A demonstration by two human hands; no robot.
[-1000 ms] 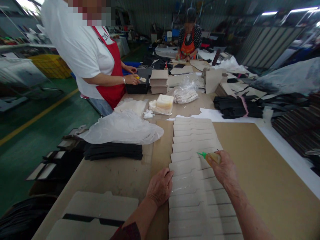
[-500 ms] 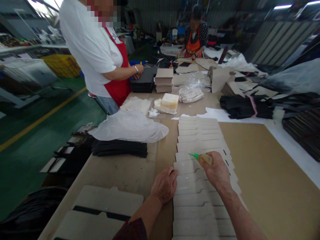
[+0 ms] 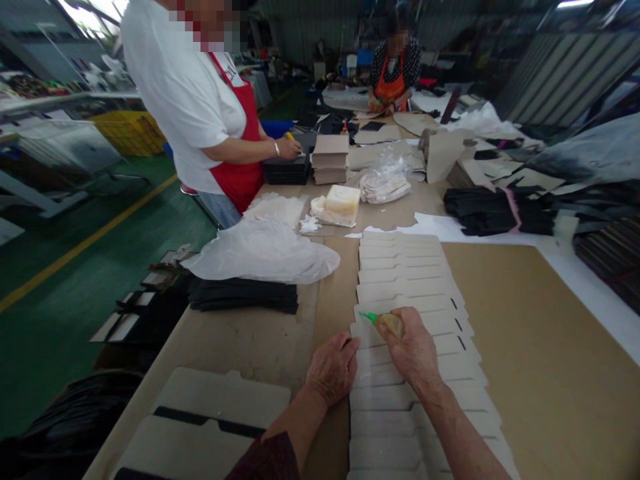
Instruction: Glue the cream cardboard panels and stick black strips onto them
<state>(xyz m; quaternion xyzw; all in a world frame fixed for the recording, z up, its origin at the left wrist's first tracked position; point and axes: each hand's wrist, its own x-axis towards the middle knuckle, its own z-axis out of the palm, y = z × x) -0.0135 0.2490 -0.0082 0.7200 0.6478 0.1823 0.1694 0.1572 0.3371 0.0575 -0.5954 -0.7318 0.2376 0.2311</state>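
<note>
My right hand (image 3: 411, 347) is wrapped round a small yellowish glue bottle (image 3: 391, 325) with a green nozzle. The nozzle points left, just over a long row of overlapping grey-beige cardboard pieces (image 3: 400, 293). Shiny wet streaks show on some pieces near the nozzle. Beside the row's left edge lies my left hand (image 3: 333, 368), fingers loosely stretched and their tips touching the pieces. At lower left, two cardboard pieces with black strips (image 3: 220, 400) lie on the table.
A white plastic sheet (image 3: 265, 253) covers part of a black stack (image 3: 245, 297). Further back are a yellowish-white block (image 3: 343, 203), stacked boards (image 3: 330, 159) and a plastic-wrapped bundle (image 3: 385, 183). A co-worker in a red apron (image 3: 243, 147) stands left; another person (image 3: 395, 73) is at the far end.
My right hand has moved left with the glue bottle, bringing the nozzle close to the row's left edge. My left hand stays in place. The near co-worker's hand has shifted slightly.
</note>
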